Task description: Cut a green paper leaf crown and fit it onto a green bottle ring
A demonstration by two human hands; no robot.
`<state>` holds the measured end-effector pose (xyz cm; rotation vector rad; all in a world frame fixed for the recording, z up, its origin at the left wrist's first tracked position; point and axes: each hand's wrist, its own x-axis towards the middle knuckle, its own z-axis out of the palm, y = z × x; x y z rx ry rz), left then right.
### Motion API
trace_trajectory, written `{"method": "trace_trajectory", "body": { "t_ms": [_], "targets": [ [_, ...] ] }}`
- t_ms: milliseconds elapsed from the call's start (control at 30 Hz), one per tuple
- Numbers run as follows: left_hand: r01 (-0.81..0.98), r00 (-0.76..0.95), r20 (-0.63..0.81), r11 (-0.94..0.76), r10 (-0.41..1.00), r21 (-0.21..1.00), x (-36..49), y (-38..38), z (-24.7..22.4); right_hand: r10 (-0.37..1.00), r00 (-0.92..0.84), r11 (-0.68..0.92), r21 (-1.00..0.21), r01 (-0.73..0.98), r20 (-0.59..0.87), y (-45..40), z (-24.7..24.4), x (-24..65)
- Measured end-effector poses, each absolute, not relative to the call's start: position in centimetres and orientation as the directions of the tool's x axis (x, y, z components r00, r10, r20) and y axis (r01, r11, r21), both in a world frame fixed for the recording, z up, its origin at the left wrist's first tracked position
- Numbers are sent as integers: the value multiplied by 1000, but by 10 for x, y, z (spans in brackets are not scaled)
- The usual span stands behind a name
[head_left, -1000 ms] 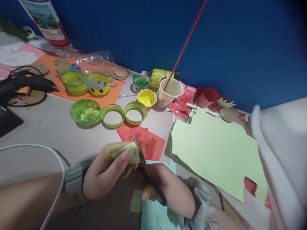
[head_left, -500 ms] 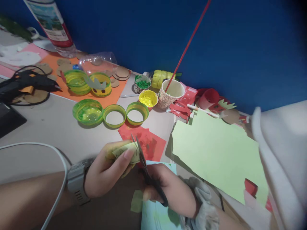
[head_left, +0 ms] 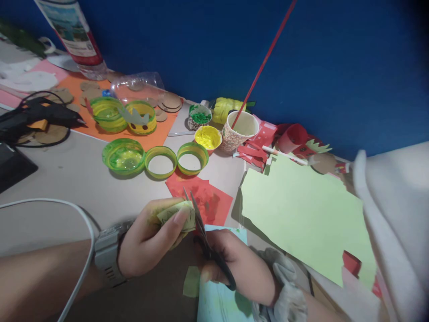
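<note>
Between the thumb and fingers of my left hand is a small folded piece of pale green paper with dark pencil lines on it. My right hand grips black-handled scissors, the fingers partly hidden behind the handles. The blades point up and away from me, slightly parted, at the right edge of the paper. Beneath the blades lies a red paper with darker stains. A light blue sheet is under my right hand, beside a small green paper scrap.
Beyond my hands stand green-yellow plastic rings, a yellow paint cup, a green paint cup and a paper cup holding a red stick. At left are a glue gun and a white cable. A large green sheet lies right.
Both hands stay nearly in place. The folded paper has tilted very slightly and dropped a little against the scissor blades.
</note>
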<state>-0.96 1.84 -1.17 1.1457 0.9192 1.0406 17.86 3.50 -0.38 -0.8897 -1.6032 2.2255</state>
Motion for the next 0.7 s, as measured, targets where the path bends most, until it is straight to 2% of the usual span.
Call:
{"method": "trace_trajectory", "body": {
  "t_ms": [700],
  "targets": [
    [-189,281,-84,141,956,972,-7,19,-6,543,-765,-361,-919,159,-346,32,-5,179]
  ]
}}
